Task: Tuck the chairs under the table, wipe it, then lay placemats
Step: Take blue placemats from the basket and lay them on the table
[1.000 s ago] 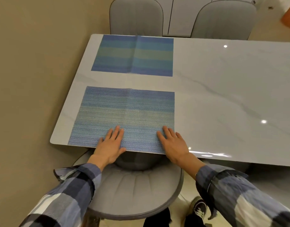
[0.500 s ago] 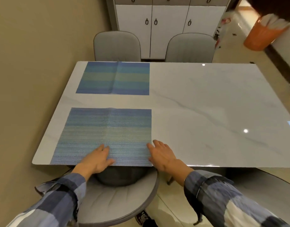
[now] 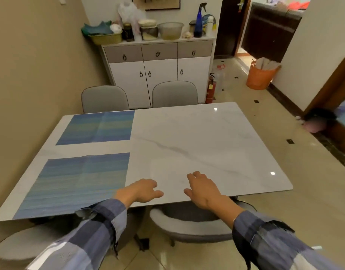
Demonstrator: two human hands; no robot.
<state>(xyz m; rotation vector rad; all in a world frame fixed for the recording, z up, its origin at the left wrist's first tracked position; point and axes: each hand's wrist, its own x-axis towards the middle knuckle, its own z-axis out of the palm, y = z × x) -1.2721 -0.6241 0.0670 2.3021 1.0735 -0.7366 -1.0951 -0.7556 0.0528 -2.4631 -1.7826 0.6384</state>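
Two blue striped placemats lie flat on the white marble table (image 3: 197, 145): the near placemat (image 3: 76, 182) at the front left edge, the far placemat (image 3: 97, 127) behind it. My left hand (image 3: 142, 190) hovers over bare table just right of the near placemat, fingers loosely curled, holding nothing. My right hand (image 3: 203, 189) hangs over the table's front edge, also loose and holding nothing. Grey chairs are tucked in: two far chairs (image 3: 104, 98) (image 3: 174, 93), one near chair (image 3: 189, 223) below my right hand, another near chair (image 3: 17, 248) at the lower left.
A white sideboard (image 3: 158, 75) with bottles, bowls and a basket on top stands behind the table. A red fire extinguisher (image 3: 210, 90) leans beside it. An orange bin (image 3: 260, 75) sits on the tiled floor to the right. A beige wall runs along the table's left side.
Both hands have lifted off the near placemat and moved right over bare table. My view has risen and shifted right, showing the sideboard and the room beyond.
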